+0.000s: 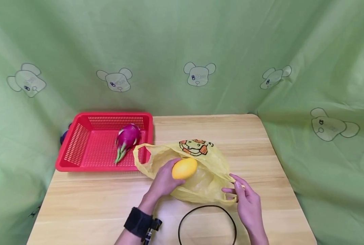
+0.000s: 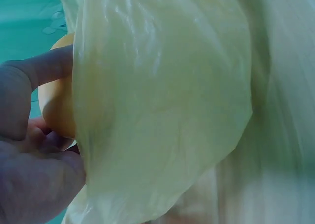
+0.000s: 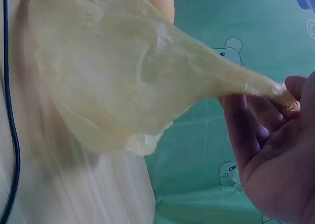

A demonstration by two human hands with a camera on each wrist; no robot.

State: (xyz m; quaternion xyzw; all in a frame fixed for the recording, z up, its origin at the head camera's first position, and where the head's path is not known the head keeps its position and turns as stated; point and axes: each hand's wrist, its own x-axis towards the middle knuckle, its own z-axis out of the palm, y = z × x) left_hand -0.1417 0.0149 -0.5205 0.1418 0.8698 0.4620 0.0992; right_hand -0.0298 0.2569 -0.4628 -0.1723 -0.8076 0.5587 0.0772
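A smooth yellow oval fruit, mango-like (image 1: 185, 168), is gripped by my left hand (image 1: 166, 178) at the mouth of a yellow plastic bag (image 1: 212, 163). The bag lies on its side with its opening spread towards me and a cartoon print on top. In the left wrist view, the bag's film hides part of the fruit (image 2: 59, 96). My right hand (image 1: 247, 200) pinches the bag's handle at its right end. The right wrist view shows the handle (image 3: 266, 86) stretched between thumb and fingers.
A red plastic basket (image 1: 68, 166) at the back left holds a dragon fruit (image 1: 128, 136). Near the front of the wooden table (image 1: 93, 204), a black cable (image 1: 182, 221) curves below the bag. Green printed curtain (image 1: 163, 51) surrounds the table. Something dark blue (image 1: 63, 136) shows behind the basket.
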